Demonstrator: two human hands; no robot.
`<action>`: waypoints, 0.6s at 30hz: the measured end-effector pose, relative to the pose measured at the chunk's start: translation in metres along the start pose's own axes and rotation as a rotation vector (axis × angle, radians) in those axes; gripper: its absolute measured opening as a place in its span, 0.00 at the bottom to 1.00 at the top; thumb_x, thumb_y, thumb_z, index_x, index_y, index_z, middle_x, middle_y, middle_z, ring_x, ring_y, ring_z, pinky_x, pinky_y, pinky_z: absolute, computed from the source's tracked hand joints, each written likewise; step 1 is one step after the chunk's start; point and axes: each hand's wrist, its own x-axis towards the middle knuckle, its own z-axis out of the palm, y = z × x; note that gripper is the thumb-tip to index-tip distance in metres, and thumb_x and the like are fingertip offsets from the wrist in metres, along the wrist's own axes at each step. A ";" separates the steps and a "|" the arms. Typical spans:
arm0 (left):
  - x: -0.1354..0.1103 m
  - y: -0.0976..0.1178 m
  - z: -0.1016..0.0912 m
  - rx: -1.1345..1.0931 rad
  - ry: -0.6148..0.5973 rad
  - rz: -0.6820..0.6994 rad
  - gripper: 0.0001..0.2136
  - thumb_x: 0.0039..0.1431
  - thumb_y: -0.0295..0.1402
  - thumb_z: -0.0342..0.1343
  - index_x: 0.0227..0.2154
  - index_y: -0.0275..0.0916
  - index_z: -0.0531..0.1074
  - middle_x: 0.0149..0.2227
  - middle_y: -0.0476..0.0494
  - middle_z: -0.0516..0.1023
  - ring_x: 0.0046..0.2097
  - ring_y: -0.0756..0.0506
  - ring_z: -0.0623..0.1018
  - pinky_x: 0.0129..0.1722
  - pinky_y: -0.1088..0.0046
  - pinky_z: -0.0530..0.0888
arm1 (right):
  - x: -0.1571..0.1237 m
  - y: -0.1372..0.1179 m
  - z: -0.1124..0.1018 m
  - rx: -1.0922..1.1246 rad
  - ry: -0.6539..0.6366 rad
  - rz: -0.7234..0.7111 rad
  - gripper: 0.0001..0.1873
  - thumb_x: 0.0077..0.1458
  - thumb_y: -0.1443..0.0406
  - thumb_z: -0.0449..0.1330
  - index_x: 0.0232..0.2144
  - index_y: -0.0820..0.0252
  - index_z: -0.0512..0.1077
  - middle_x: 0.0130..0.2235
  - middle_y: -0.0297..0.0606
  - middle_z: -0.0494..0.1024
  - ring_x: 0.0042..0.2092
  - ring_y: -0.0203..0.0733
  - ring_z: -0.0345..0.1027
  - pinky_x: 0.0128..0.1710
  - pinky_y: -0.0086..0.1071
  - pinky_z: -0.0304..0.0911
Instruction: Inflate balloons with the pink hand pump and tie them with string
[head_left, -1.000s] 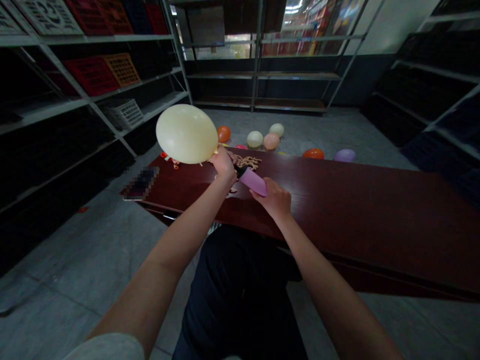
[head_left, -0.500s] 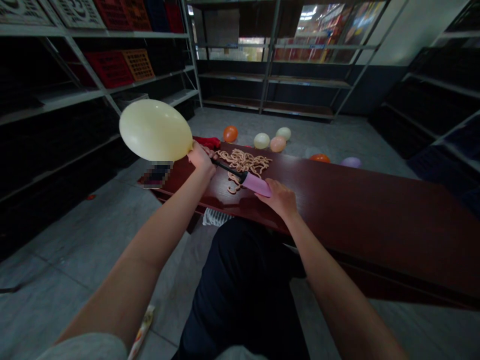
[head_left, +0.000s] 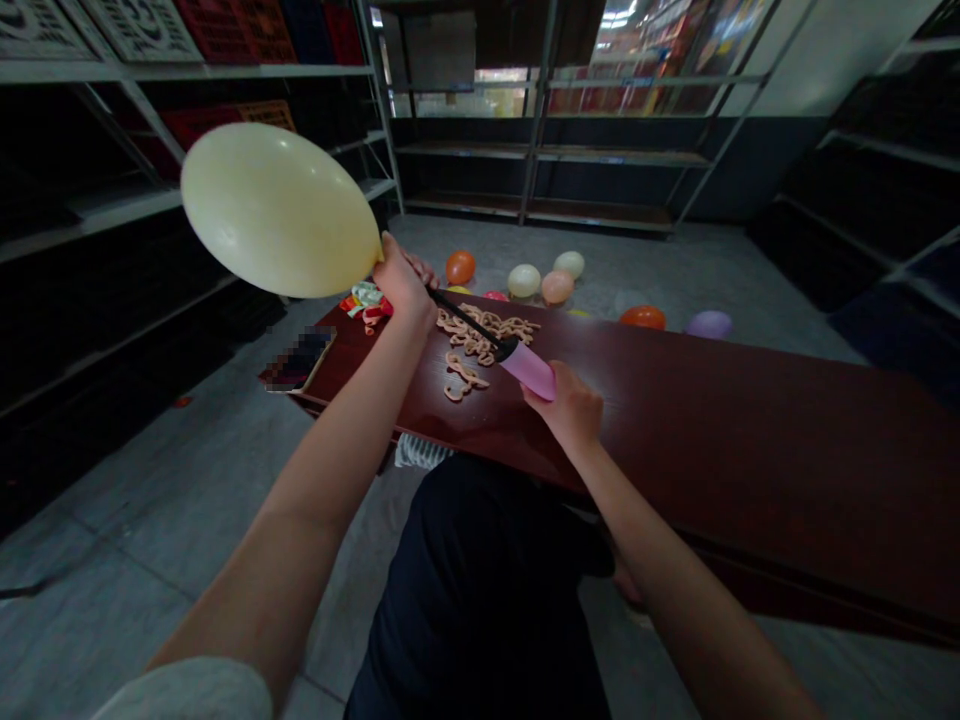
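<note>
The pale yellow balloon [head_left: 281, 210] has swung higher and further left in the last half-second and looks larger. Smooth, taut and egg-shaped, it juts up and leftward from the left grip [head_left: 405, 283], which closes around its neck. The right grip [head_left: 570, 410] wraps the matte pink pump [head_left: 531, 372], whose slim black rod reaches the left. Tangled tan strips [head_left: 487, 330] lie below on the glossy, dark red-brown tabletop [head_left: 712, 420].
</note>
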 end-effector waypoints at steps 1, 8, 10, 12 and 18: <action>-0.004 -0.007 0.006 0.011 -0.017 -0.009 0.23 0.76 0.38 0.46 0.22 0.42 0.50 0.16 0.57 0.49 0.17 0.54 0.52 0.17 0.75 0.49 | 0.000 0.000 0.000 0.004 0.003 0.018 0.23 0.60 0.50 0.62 0.49 0.60 0.74 0.39 0.44 0.83 0.37 0.47 0.76 0.33 0.33 0.57; -0.047 -0.072 0.016 0.062 -0.137 -0.149 0.25 0.74 0.43 0.50 0.21 0.42 0.51 0.16 0.57 0.49 0.15 0.55 0.53 0.17 0.75 0.50 | 0.003 0.000 0.001 -0.006 0.015 0.105 0.23 0.60 0.49 0.62 0.48 0.60 0.73 0.38 0.43 0.83 0.36 0.47 0.76 0.31 0.33 0.54; -0.057 -0.088 0.012 0.080 -0.128 -0.201 0.25 0.73 0.43 0.53 0.21 0.42 0.52 0.16 0.57 0.50 0.15 0.54 0.54 0.16 0.75 0.51 | 0.003 0.001 0.001 -0.023 0.011 0.113 0.23 0.60 0.49 0.61 0.49 0.60 0.73 0.39 0.44 0.83 0.36 0.47 0.76 0.31 0.33 0.53; -0.061 -0.098 0.007 0.079 -0.106 -0.233 0.24 0.72 0.42 0.53 0.21 0.42 0.53 0.16 0.57 0.52 0.15 0.54 0.54 0.15 0.75 0.53 | 0.003 0.001 0.002 -0.039 0.003 0.108 0.24 0.61 0.49 0.60 0.49 0.61 0.73 0.39 0.45 0.83 0.37 0.47 0.76 0.31 0.33 0.53; -0.049 -0.089 -0.022 0.042 -0.002 -0.239 0.21 0.71 0.33 0.50 0.20 0.42 0.52 0.15 0.57 0.51 0.15 0.54 0.54 0.15 0.77 0.52 | 0.002 -0.004 0.003 -0.068 -0.098 -0.013 0.23 0.62 0.49 0.61 0.51 0.59 0.74 0.42 0.43 0.83 0.38 0.45 0.76 0.32 0.33 0.52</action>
